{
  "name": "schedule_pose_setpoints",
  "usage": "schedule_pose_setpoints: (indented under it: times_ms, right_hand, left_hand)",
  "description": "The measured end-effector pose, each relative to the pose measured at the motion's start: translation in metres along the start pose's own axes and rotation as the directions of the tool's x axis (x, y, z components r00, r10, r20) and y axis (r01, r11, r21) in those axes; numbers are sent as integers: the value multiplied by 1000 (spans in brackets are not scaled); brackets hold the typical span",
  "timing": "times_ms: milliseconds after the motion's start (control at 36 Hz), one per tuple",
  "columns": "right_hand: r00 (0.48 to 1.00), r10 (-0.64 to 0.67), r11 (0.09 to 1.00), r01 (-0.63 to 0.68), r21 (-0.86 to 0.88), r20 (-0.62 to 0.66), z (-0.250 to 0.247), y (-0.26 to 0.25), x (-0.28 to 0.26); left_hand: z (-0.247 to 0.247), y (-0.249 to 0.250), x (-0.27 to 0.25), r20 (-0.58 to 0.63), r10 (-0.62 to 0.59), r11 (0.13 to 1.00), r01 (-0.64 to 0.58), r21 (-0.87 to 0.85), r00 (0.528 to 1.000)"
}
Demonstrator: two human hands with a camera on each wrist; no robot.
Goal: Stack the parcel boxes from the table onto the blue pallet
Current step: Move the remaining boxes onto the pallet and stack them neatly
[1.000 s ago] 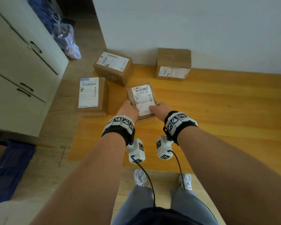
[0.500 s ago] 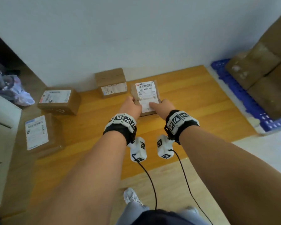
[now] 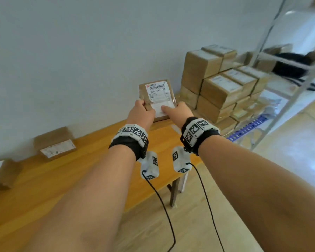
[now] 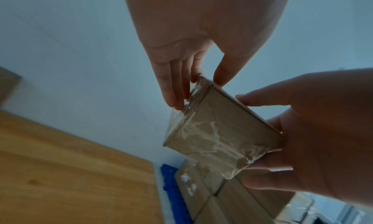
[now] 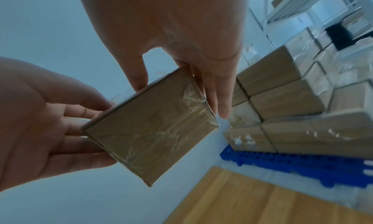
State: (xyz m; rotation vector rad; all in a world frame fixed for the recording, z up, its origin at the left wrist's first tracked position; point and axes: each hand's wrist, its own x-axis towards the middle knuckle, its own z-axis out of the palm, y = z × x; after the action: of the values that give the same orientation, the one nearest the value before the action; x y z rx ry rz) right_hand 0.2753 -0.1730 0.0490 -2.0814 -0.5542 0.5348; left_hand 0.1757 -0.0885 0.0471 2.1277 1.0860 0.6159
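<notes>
Wooden table against white wall, two boxes on table, stacked boxes on blue pallet, left hand and right hand both gripping parcel box

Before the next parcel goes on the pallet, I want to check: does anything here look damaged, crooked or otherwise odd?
Nothing serious. The held parcel has wrinkled, loose tape on its underside, seen from both wrist views. The stacked boxes on the blue pallet look orderly.

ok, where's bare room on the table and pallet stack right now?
Table: bare wood between the wall-side box and its right end, under the held parcel. Stack on the blue pallet is crowded; its stepped lower tops look free, though blurred.
</notes>
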Motion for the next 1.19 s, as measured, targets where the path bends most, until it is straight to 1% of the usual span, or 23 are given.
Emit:
schedule_pose_setpoints:
  times_ms: [139,306,444,611,778,861,972,1139,1194]
  right_hand:
    - [992,-11,997,21,76,-125,-77,18,14]
    - [974,-1,996,20,81,-228,-161,38,33]
    - [932,26,994,15,109,-361,-211,66,61]
    - [881,110,981,-22,192,-460,-260,103,104]
    - [856,136,979,-38,202,-499,-315,113,159]
    - [842,144,978,-41,203,-520,-335,115,187]
    - [836,156,970,-30,240,-526,-359,119,220]
    - [852,132,978,-28,208,-506,-384,120,267]
    - [858,124,980,-27,198,-498,-390,117,286]
  left_hand:
    - [40,72,-3,10,88,994,-87,-66,996]
    - [88,148,7,56,169,979,-161,-125,984]
    - [137,203,24,105,231,963,-212,-164,967]
    - [205,256,49,180,300,945,-266,-189,937]
    - [256,308,92,227,347,930,-303,-209,910]
    - [271,332,113,200,388,922,-377,-95,900]
    - [289,357,137,252,405,912,-409,-38,879]
    - [317,373,176,238,389,919,-394,-29,890]
    - [326,377,191,226,388,917,-398,-1,894]
